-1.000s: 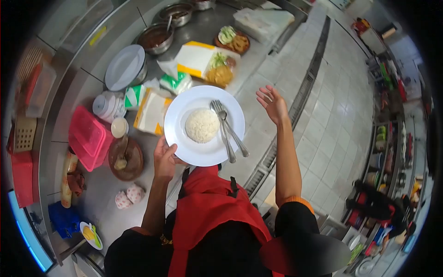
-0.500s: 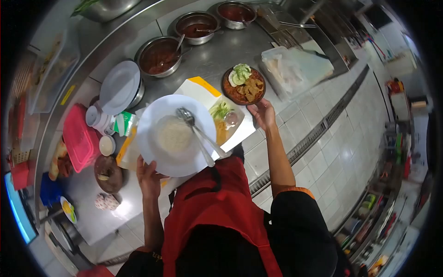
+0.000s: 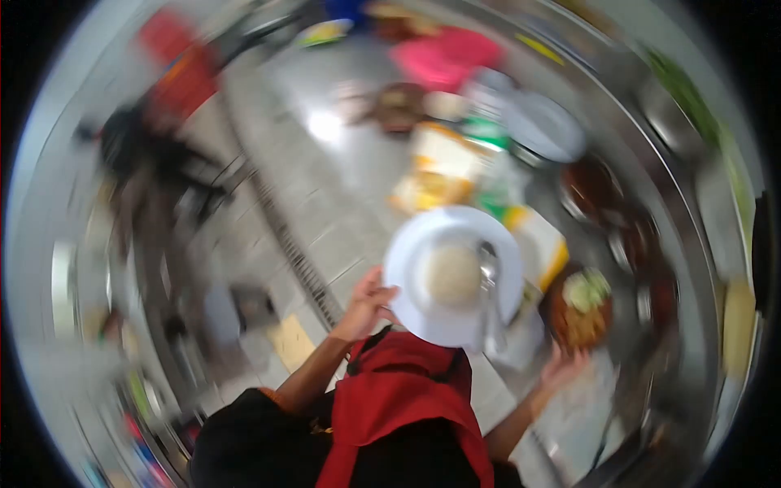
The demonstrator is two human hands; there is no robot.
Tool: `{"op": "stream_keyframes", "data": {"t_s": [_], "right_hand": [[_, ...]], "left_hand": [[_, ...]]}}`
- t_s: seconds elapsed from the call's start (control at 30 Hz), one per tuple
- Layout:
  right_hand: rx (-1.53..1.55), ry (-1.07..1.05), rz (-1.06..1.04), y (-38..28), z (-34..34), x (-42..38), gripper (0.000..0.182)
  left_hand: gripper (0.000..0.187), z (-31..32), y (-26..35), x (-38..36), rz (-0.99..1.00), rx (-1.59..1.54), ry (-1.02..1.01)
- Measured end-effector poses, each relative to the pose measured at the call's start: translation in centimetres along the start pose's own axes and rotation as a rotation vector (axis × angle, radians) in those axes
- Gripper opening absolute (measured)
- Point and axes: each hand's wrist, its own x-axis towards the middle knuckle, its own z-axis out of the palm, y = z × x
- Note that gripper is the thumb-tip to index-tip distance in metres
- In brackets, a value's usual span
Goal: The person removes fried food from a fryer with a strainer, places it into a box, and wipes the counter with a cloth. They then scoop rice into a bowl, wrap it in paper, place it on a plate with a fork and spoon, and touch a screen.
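Note:
My left hand (image 3: 370,305) grips the left rim of a white plate (image 3: 411,244), its thumb over the edge. On the plate lie a mound of white rice (image 3: 453,275) and a spoon and fork (image 3: 489,285) along its right side. My right hand (image 3: 565,368) holds a round brown dish (image 3: 560,313) by its lower edge, with fingers partly hidden beneath. Sliced green vegetables (image 3: 586,290) and brown pieces of food (image 3: 584,327) fill that dish.
Yellow-and-white paper (image 3: 537,244) lies behind the plate on the steel counter. Farther back are a pink lid (image 3: 447,57), a stacked white plate (image 3: 543,126) and metal bowls of red sauce (image 3: 591,189). A floor drain (image 3: 289,244) runs at left.
The view has swung round to the left, so the counter now appears at upper right and is blurred. Both hands still hold the plate and the dish.

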Motion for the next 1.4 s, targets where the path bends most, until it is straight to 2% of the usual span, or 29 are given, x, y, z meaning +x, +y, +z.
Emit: {"op": "stream_keyframes", "data": {"t_s": [0.03,0.07,0.1,0.13,0.17,0.2,0.3,0.4,0.43,0.47,0.67,0.7,0.73,0.83,0.9,1.0,1.07,1.1,1.2,1.27,1.33,1.4], "right_hand": [[0.151,0.007,-0.203,-1.7,0.1,2.0,0.043],[0.075,-0.087,-0.375,-2.6,-0.9,3.8,0.045],[0.181,-0.1,-0.4,-1.9,-1.0,4.7,0.043],[0.348,-0.185,-0.223,-0.6,-1.8,5.5,0.039],[0.885,-0.148,0.494,3.3,-2.5,8.8,0.041],[0.974,-0.179,0.551,-0.8,-0.4,10.0,0.041],[1.035,-0.452,0.448,-10.6,5.2,6.6,0.042],[1.158,-0.775,0.417,-20.0,10.6,-1.1,0.043],[1.169,-0.87,0.451,-21.4,12.5,-0.2,0.044],[1.191,-0.973,0.423,-24.7,13.5,-3.7,0.044],[1.412,-1.59,0.416,-34.3,21.1,-17.9,0.046],[1.294,-1.602,0.477,-38.3,19.3,-21.7,0.047],[1.157,-1.602,0.525,-43.8,17.2,-25.6,0.048],[1.092,-1.733,0.539,-50.6,17.0,-36.0,0.042],[1.102,-1.99,0.566,-54.3,16.0,-42.0,0.041],[1.106,-2.152,0.609,-59.9,14.9,-51.3,0.036],[1.059,-2.398,0.544,-63.7,14.3,-57.3,0.031],[1.05,-2.446,0.54,-65.9,13.7,-60.8,0.03],[0.976,-2.668,0.501,-71.9,10.5,-69.2,0.03],[0.88,-2.89,0.483,-75.2,8.5,-75.5,0.022],[0.799,-3.02,0.461,-78.2,4.7,-81.7,0.021],[0.727,-3.147,0.473,-79.3,1.3,-88.2,0.021]], "left_hand": [[0.042,-1.0,-0.5,-2.0,0.054,-0.057,0.063],[0.042,-2.2,-1.2,-4.1,0.103,-0.115,0.115],[0.042,-3.5,-1.9,-6.4,0.162,-0.166,0.16],[0.041,-4.8,-2.7,-8.9,0.217,-0.214,0.197],[0.042,-5.9,-3.3,-11.7,0.262,-0.258,0.268],[0.042,-5.3,-3.0,-14.2,0.348,-0.29,0.352],[0.048,-10.1,-7.9,-24.8,0.48,-0.342,0.529],[0.049,-15.0,-13.0,-36.8,0.634,-0.409,0.775],[0.047,-11.4,-11.5,-36.6,0.663,-0.446,0.852],[0.047,-14.6,-14.6,-41.1,0.702,-0.487,0.873],[0.046,-14.2,-19.4,-55.5,0.868,-0.662,1.383],[0.046,-15.0,-20.3,-57.9,0.85,-0.679,1.403],[0.047,-15.8,-21.1,-60.0,0.913,-0.715,1.475],[0.049,-17.1,-23.3,-65.9,0.998,-0.809,1.633],[0.05,-18.3,-24.3,-69.8,1.085,-0.841,1.741],[0.049,-21.1,-26.1,-74.7,1.178,-0.913,1.881],[0.051,-22.4,-26.7,-78.6,1.222,-0.904,1.937],[0.051,-23.1,-26.7,-80.8,1.268,-0.913,1.982],[0.049,-22.9,-26.9,-86.2,1.38,-0.969,2.092],[0.049,-23.1,-28.1,-90.1,1.449,-0.968,2.206],[0.05,-22.9,-29.5,-94.1,1.477,-0.998,2.285],[0.048,-22.6,-31.4,-98.0,1.449,-1.033,2.449]]}}
